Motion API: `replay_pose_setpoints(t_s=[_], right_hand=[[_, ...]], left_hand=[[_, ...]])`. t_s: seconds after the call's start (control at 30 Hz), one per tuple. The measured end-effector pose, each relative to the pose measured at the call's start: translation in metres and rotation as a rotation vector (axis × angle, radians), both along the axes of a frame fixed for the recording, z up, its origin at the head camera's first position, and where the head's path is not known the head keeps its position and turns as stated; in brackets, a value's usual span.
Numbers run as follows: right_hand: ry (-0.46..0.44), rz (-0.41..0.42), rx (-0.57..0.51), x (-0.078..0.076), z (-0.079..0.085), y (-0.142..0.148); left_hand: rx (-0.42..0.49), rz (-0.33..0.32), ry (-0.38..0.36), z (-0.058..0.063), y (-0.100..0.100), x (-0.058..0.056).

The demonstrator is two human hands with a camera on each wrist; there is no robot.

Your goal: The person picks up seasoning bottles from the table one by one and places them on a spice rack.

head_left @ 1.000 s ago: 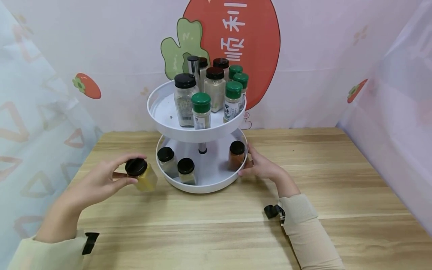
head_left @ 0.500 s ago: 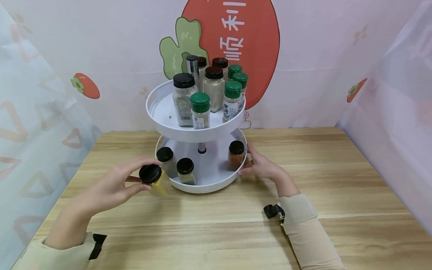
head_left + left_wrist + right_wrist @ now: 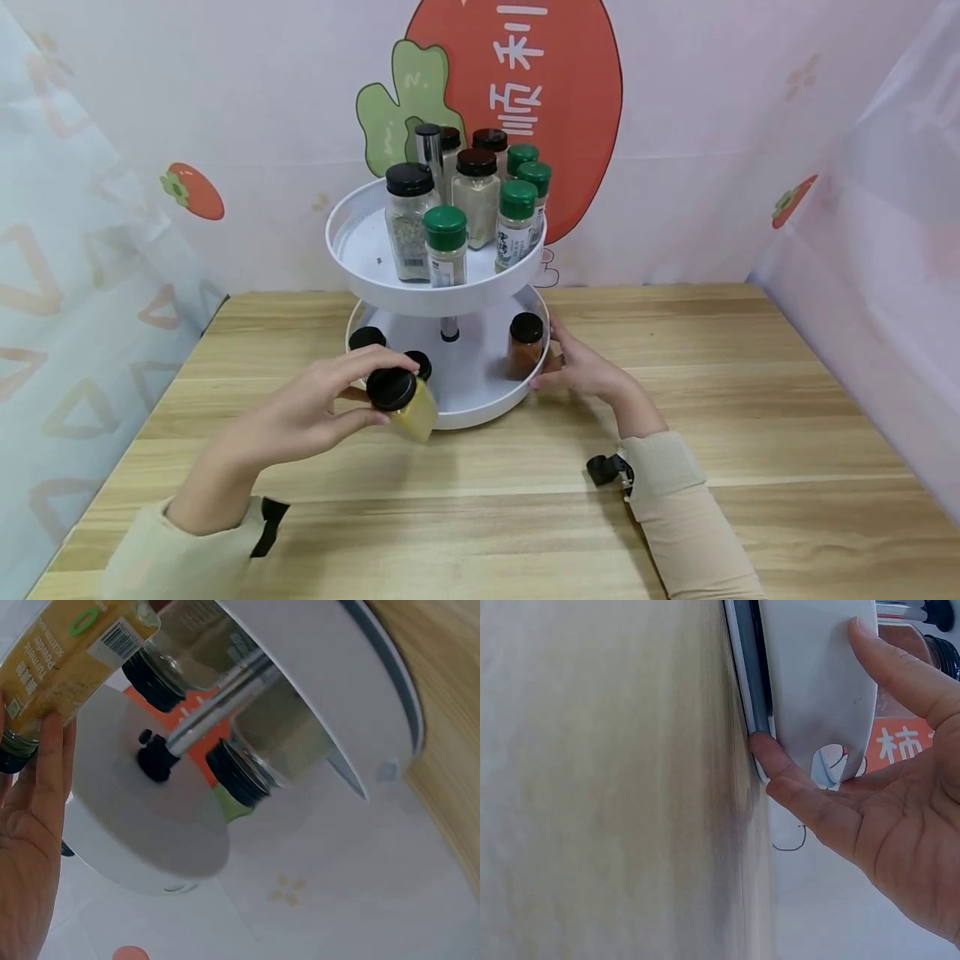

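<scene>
My left hand (image 3: pixel 322 404) pinches a jar of turmeric powder (image 3: pixel 416 410) near its black lid. The jar leans, base toward the right, and overlaps the front rim of the lower tray in the head view. In the left wrist view the turmeric jar (image 3: pixel 71 664) shows its printed label and barcode. The white two-tier rack (image 3: pixel 487 412) stands on the table. At its right side my right hand (image 3: pixel 585 367) holds the lower tray's outer wall (image 3: pixel 817 675), fingers spread from the bottom edge up toward the rim. Beside it, inside the tray, stands an orange-red spice jar (image 3: pixel 525 354).
Two black-lidded jars stand at the lower tray's left, mostly hidden by my left hand; one lid (image 3: pixel 367 337) shows. The upper tray (image 3: pixel 360 250) carries several bottles, among them green-capped shakers (image 3: pixel 446 242) and a large black-lidded jar (image 3: pixel 411 229). A printed cloth (image 3: pixel 675 167) hangs behind.
My left hand has carried the turmeric jar rightward, from left of the rack to the lower tray's front, and now covers part of the two jars there. The right hand has stayed put.
</scene>
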State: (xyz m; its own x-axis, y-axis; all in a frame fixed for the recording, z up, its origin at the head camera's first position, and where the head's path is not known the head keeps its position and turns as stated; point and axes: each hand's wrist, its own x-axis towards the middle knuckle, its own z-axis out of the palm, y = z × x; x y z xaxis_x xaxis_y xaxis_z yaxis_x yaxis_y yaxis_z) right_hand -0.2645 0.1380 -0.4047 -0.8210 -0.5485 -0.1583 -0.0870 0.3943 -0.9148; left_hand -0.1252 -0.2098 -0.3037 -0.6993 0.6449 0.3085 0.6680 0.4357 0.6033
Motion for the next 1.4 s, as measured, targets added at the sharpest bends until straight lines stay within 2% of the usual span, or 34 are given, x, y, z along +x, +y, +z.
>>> replay_pose_setpoints(t_s=[0.1, 0.23, 0.37, 0.53, 0.73, 1.0, 1.23, 1.4], right_hand=[[0.007, 0.019, -0.026, 0.000, -0.001, -0.001], [0.017, 0.023, -0.045, -0.001, -0.001, -0.001], [0.023, 0.027, -0.058, 0.000, -0.001, -0.001], [0.033, 0.037, -0.064, 0.000, -0.004, 0.000], [0.051, 0.051, -0.067, -0.001, -0.005, 0.000], [0.033, 0.042, -0.054, -0.002, -0.002, 0.000], [0.037, 0.041, -0.026, -0.002, -0.001, 0.001], [0.037, 0.036, -0.009, -0.001, 0.000, 0.001]], left_hand=[[0.024, -0.015, 0.043, 0.001, 0.009, -0.004], [0.054, -0.045, 0.057, 0.000, 0.019, -0.010], [0.042, -0.044, 0.045, -0.001, 0.029, -0.016], [0.010, -0.044, 0.074, -0.005, 0.043, -0.026], [0.003, -0.002, 0.079, -0.011, 0.056, -0.038], [-0.063, 0.076, 0.076, -0.018, 0.067, -0.052], [-0.089, 0.145, 0.056, -0.023, 0.075, -0.059], [-0.158, 0.143, 0.046, -0.024, 0.079, -0.061]])
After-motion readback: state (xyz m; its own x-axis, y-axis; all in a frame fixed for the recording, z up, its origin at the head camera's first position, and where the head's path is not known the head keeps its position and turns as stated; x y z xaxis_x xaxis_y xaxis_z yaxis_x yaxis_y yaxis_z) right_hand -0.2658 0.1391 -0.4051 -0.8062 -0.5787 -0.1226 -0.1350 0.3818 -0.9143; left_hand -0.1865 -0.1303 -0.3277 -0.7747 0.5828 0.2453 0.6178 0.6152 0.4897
